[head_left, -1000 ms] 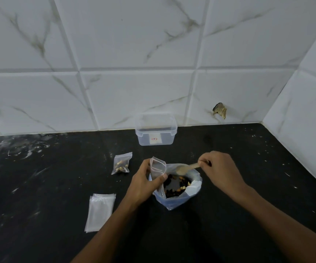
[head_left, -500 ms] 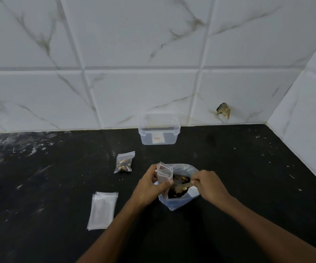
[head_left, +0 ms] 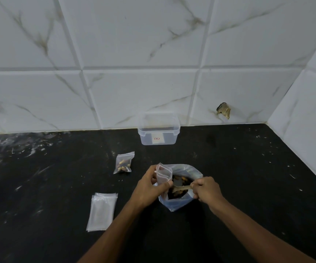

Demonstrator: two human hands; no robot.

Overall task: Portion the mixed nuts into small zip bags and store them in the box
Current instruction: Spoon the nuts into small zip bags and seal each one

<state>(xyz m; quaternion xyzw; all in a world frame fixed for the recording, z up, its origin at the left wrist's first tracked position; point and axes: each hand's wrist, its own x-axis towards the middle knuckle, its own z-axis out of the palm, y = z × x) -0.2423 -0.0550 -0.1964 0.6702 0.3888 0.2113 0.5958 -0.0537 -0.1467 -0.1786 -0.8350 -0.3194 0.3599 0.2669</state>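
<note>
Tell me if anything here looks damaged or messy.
Yes. One wall tile has a broken hole just above the black counter, right of the clear box. The counter carries pale smears at its far left and scattered white specks. No nuts look spilled.

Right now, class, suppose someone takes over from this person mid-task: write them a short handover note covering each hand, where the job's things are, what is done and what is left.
Left hand: pinches a small zip bag open and upright beside the big bag of mixed nuts.
Right hand: grips a wooden spoon, its bowl down among the nuts.
Done: one filled zip bag lies on the counter, left of the work.
Spare empty zip bags lie stacked at front left.
The clear box stands by the wall; it appears to hold no bags.
Left: fill the held bag, seal it, portion more, then put all bags in the box.
</note>
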